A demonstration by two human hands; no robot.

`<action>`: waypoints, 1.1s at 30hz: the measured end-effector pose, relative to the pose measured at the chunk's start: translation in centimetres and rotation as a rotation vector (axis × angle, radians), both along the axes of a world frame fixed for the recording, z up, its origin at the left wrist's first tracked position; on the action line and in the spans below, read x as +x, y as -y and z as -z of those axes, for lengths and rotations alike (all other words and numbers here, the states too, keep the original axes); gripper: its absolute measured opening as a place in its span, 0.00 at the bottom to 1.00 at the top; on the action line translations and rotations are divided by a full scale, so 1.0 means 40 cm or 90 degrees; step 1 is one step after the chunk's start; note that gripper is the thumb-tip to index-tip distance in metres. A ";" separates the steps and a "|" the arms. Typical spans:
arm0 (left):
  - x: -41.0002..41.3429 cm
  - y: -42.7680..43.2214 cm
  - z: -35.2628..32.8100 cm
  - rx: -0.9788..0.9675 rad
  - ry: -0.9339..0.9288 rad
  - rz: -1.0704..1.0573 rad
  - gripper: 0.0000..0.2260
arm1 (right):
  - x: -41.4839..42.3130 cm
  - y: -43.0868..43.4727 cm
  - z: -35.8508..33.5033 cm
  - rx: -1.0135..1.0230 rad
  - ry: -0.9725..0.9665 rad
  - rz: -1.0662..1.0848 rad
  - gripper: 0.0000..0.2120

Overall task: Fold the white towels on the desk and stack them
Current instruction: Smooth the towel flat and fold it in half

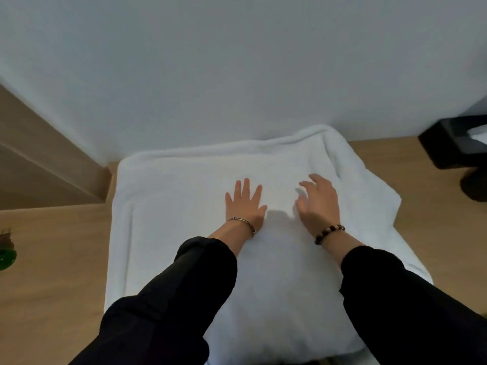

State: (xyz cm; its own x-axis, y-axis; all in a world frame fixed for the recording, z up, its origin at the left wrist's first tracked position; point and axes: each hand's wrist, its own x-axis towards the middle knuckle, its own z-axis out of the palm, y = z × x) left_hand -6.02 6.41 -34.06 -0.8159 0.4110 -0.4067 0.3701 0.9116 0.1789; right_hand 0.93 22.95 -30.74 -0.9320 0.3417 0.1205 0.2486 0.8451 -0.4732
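At the far left edge sits a small green thing point(5, 256), too cut off to tell what it is. It rests on the light wood worktop point(52, 259). A wood panel point(39, 159) stands behind it, on the far left side.

A big white towel point(171, 219) lies in the middle of the worktop. It is spread flat and thick, and its far edge touches the pale wall point(237, 61).

The left hand point(245, 206) lies flat on the towel, palm down. Its fingers are straight and spread apart. Its grip is wide open and has hold of nothing. A thin silver bangle point(243, 222) is on that wrist, and the arm has a black sleeve point(184, 285).

Just to the right is the right hand point(317, 204), palm down over the towel. Its fingers are a little bent and loose, so its grip is open too, with nothing in it. A dark shadow falls on the towel under it. I cannot tell if it touches the cloth. A brown bead bracelet point(329, 233) is on that wrist.

More white cloth point(369, 196) sticks out, rumpled, from under the towel on the right. I cannot tell if it is a second towel.

At the far right stands a black thing point(453, 146).
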 end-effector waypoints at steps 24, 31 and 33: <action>0.102 -0.341 0.082 -0.002 -0.165 0.030 0.28 | -0.228 -0.711 -0.016 0.387 0.174 0.103 0.13; 0.101 -0.342 0.081 -0.027 -0.175 0.046 0.26 | -0.122 -0.626 0.059 0.071 0.137 0.340 0.20; 0.100 -0.342 0.077 -0.035 -0.168 0.047 0.26 | -0.050 -0.620 0.058 -0.065 0.179 0.459 0.23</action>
State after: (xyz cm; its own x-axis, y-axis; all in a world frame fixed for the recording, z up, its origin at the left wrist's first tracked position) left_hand -2.01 20.09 -37.14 -0.8654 0.4561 -0.2073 0.4628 0.8863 0.0179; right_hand -1.08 47.75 -33.07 -0.4662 0.8716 -0.1518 0.8424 0.3849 -0.3771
